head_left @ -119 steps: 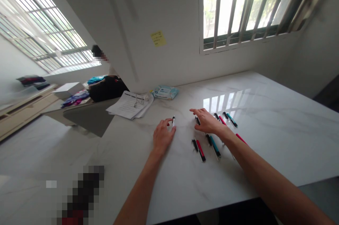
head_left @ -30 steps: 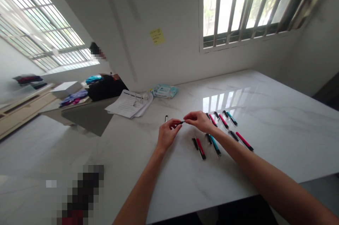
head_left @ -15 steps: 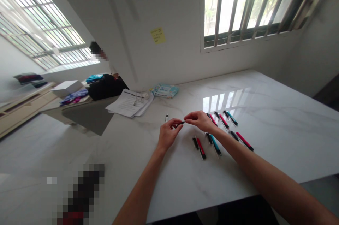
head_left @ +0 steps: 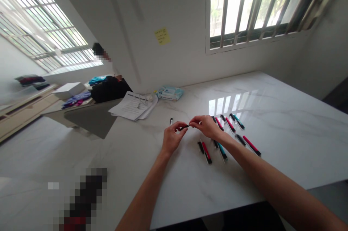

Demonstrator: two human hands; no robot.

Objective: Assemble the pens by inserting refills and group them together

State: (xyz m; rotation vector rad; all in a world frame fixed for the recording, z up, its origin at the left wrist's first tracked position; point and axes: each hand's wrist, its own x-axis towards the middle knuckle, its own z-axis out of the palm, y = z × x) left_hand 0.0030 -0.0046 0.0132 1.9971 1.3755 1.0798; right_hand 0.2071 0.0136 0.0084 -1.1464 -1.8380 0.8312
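My left hand is closed around a short black pen part, held just above the white marble table. My right hand pinches the right end of that same part between thumb and fingertips. Behind my left fingers lies a dark pen piece with a light band. Close to my right hand are pens taken apart in small groups: a red barrel with black pieces, a teal barrel partly beneath my forearm, and several more red and teal ones farther right.
Printed papers with glasses on them lie at the back left, beside a blue-white wipes pack. A grey partition borders the table's left. Another person is in the left background, near folded clothes.
My right hand has shifted very slightly, still pinching the end of the black pen part. My left hand and the pens on the table stay as they were.
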